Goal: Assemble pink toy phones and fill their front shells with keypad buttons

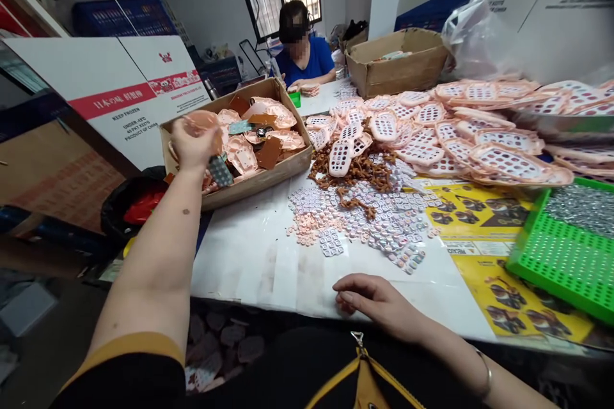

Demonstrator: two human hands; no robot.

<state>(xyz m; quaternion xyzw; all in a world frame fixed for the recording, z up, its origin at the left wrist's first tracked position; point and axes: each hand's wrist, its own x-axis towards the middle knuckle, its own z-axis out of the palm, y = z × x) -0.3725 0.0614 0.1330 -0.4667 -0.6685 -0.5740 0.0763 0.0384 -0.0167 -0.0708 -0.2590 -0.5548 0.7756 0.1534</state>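
My left hand [193, 142] is stretched out over the near corner of a cardboard box [259, 182] and is closed round a pale pink plastic frame [204, 120]. The box holds several pink frames and brown pieces. My right hand [371, 298] rests on the white table sheet [249, 255] near the front edge, its fingers loosely curled and nothing visible in them. Just beyond it lies a spread of small white and pink pieces [364, 217].
A heap of pink frames [460, 134] covers the table's right half, with brown scraps [357, 172] beside it. A green tray [566, 249] sits at the right. A person in blue [303, 54] works at the far end, by another cardboard box [398, 64]. A black bin [132, 204] stands left.
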